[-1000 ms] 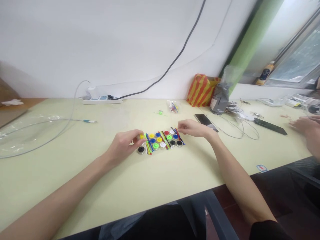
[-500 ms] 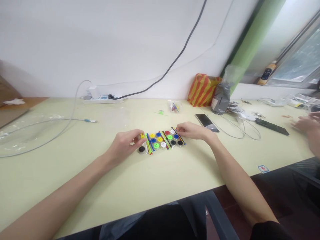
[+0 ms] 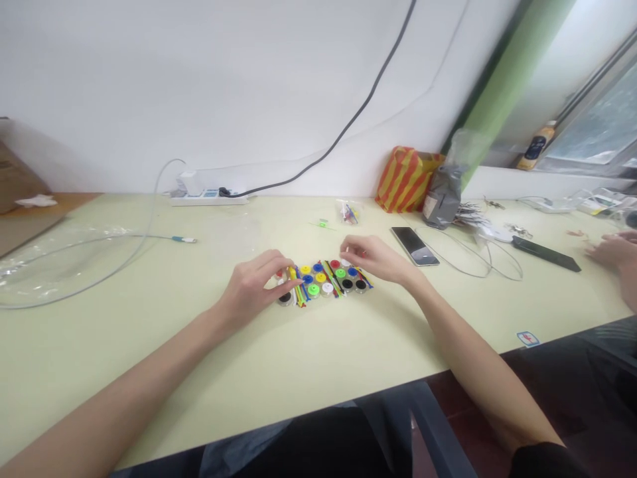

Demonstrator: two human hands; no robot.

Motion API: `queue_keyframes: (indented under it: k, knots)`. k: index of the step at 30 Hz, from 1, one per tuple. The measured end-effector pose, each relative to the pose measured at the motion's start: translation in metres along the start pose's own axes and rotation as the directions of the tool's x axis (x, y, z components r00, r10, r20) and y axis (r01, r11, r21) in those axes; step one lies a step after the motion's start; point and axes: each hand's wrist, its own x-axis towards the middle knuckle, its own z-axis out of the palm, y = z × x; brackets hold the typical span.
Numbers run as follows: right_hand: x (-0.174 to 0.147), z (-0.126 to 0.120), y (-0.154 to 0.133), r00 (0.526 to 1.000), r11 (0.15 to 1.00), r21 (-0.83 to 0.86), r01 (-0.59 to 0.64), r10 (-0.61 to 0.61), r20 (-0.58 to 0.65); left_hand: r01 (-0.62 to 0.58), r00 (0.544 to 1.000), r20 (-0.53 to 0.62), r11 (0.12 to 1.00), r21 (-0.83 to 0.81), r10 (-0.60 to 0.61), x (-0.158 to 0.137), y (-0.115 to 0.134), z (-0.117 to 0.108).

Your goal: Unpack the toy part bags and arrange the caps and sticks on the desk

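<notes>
A compact block of small round clear pieces with coloured knobbed tops (image 3: 320, 277) lies on the table, with bundles of thin coloured plastic sticks (image 3: 332, 279) standing between them. At its left end my left hand (image 3: 261, 282) rests with thumb and fingers apart, the thumb reaching over a stick bundle (image 3: 300, 292). Its fingers partly cover the round pieces there; a black-topped one (image 3: 284, 299) shows below the thumb. Over the back right of the block, my right hand (image 3: 371, 255) has its fingers curled together. A speck of red shows among them, too small to name.
Behind the block are a green plastic bit (image 3: 323, 224) and a small clear bag of coloured parts (image 3: 348, 212). A phone (image 3: 415, 246) lies to the right, near a striped bag (image 3: 404, 179). A power strip (image 3: 209, 198) sits against the wall. Another person's hand (image 3: 614, 252) is at far right.
My left thumb and fingers have come apart from a pinch near the yellow piece and moved right over the sticks. My right hand has lifted slightly and shifted back from the block's right end.
</notes>
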Motion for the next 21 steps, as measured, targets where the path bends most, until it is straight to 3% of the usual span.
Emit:
queue_keyframes:
  k: [4,9,13,17,21]
  knots:
    - [-0.001,0.041,-0.033,0.988,0.936,0.322,0.142,-0.155,0.015,-0.078,0.995,-0.063,0.996,0.043,0.08,0.002,0.009,0.004]
    - [-0.001,0.074,-0.048,0.984,0.84,0.522,0.146,-0.177,0.01,-0.138,0.987,-0.083,0.99,0.033,0.141,0.001,0.011,0.004]
    - [-0.002,0.074,-0.048,0.985,0.743,0.658,0.123,-0.17,0.009,-0.171,0.98,-0.102,0.985,0.016,0.171,0.0,0.01,0.002]
    - [-0.005,0.071,-0.053,0.992,0.767,0.631,0.112,-0.123,-0.026,-0.156,0.982,-0.105,0.988,0.002,0.156,0.0,0.013,0.001]
    - [-0.006,0.058,-0.053,0.987,0.815,0.565,0.126,-0.158,0.008,-0.162,0.987,-0.016,0.987,-0.021,0.162,0.002,0.017,-0.001]
